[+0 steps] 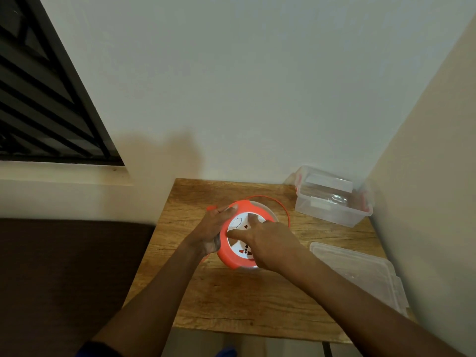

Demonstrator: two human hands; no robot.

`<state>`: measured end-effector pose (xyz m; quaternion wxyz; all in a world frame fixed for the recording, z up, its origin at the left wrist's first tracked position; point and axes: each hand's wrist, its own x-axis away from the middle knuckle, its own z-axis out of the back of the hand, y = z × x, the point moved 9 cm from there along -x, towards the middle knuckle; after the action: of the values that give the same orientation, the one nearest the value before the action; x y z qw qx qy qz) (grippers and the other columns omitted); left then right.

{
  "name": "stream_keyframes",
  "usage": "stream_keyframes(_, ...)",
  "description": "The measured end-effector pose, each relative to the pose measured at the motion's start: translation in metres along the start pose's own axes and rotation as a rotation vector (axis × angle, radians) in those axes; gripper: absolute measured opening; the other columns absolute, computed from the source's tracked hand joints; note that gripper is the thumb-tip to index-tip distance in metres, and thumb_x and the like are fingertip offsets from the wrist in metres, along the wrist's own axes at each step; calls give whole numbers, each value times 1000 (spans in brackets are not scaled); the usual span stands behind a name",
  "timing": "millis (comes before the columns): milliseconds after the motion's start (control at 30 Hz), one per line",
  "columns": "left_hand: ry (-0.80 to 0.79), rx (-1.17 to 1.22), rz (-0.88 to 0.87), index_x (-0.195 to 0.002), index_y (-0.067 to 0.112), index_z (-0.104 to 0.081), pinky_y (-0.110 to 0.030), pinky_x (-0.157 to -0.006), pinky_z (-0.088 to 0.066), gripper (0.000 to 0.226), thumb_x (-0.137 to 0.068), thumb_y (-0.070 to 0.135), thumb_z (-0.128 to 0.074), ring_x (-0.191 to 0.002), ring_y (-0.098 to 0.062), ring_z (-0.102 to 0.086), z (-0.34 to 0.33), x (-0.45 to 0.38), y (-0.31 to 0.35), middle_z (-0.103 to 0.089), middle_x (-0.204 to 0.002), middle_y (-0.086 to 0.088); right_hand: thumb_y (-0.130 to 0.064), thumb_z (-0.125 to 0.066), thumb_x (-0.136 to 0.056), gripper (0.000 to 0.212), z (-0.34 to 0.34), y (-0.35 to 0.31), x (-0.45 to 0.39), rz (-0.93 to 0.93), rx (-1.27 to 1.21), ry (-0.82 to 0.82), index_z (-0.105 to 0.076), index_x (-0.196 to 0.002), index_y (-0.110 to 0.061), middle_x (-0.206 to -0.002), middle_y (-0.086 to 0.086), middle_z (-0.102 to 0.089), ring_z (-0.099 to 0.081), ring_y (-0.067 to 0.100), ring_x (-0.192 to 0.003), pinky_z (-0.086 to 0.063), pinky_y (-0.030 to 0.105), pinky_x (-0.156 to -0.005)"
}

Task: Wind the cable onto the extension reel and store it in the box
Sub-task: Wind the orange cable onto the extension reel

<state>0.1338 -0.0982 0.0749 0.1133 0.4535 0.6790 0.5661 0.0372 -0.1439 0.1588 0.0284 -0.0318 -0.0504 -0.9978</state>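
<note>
The reel (pixel 238 240) sat a little below the middle of the frame, on the table (pixel 231 300), tilted so its white socket face looked up at the person. A thin orange loop of cable (pixel 279 205) still arced out past its upper right rim, so by my reckoning the winding was well along but not finished.

To do this step well, I judged the body had to be kept from spinning while the centre was turned in steady, even circles, letting the slack feed in flat and not kink or snag at the rim. The loose loop wanted watching as it shortened, so the plug end would not whip against the table.

The left hand (pixel 210 231) gripped the reel's left rim, fingers curled over the orange edge and thumb side toward the top. The right hand (pixel 268 244) lay over the white face with its fingers bent down onto the hub; it seemed to pinch or press a small knob there, though the knob itself was hidden beneath the fingertips, so I could not tell for sure.

The clear box (pixel 333 199) stood open toward the upper right of the table, well apart from the reel, and its lid (pixel 360 274) lay flat at the right edge, nearer the person.
</note>
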Motion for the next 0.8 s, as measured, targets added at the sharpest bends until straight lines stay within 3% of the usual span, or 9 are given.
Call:
stream_keyframes(133,-17,11,30,-131,6,-65,-48,-72,-63,57,-86,42,-71,-94,-37,-75,5,-2,-8,-74,-115,-21,-22,-72,-84,71,5,-14,-1,235,184,-66,-35,-142,-42,-130,21,-53,-59,33,-109,-54,40,-74)
stream_keyframes(267,-41,48,41,-121,10,-72,-46,-70,-63,44,-90,41,-70,-91,-36,-76,0,-1,-9,-76,-112,-19,-30,-75,-82,74,15,-9,-5,328,335,-66,-34,-143,-44,-128,4,-61,-62,27,-110,-54,38,-74)
stream_keyframes(333,-68,52,37,-116,10,-75,-44,-68,-63,40,-90,40,-69,-88,-33,-77,-6,0,-5,-78,-107,-17,-34,-77,-80,75,18,-7,-7,346,364,-67,-36,-141,-46,-119,0,-66,-64,25,-104,-53,38,-76)
stream_keyframes(433,-45,16,5,-124,7,-69,-42,-69,-63,48,-89,39,-69,-88,-32,-77,-6,-2,2,-78,-108,-16,-47,-85,-64,75,18,-11,-6,350,469,0,-49,-130,-48,-98,-7,-73,-69,18,-87,-54,36,-77)
stream_keyframes(533,-8,41,-15,-127,4,-67,-41,-68,-63,52,-87,37,-71,-86,-32,-77,-2,-3,2,-78,-107,-17,-53,-81,-62,75,15,-5,-8,235,305,80,-51,-131,-41,-98,-4,-73,-69,21,-82,-54,38,-74)
stream_keyframes(667,103,156,-79,-129,1,-66,-48,-80,-63,54,-86,34,-73,-97,-37,-73,4,-8,-3,-74,-114,-22,-60,-51,-83,68,5,28,-15,-203,-99,120,-36,-143,-31,-114,2,-68,-65,26,-95,-50,35,-73)
stream_keyframes(800,223,185,-123,-111,9,-76,-44,-75,-63,26,-91,27,-74,-89,-32,-75,14,-11,-5,-77,-107,-19,-60,-42,-89,63,-13,43,-7,-502,-442,120,-37,-144,-29,-116,2,-67,-63,26,-102,-51,38,-78)
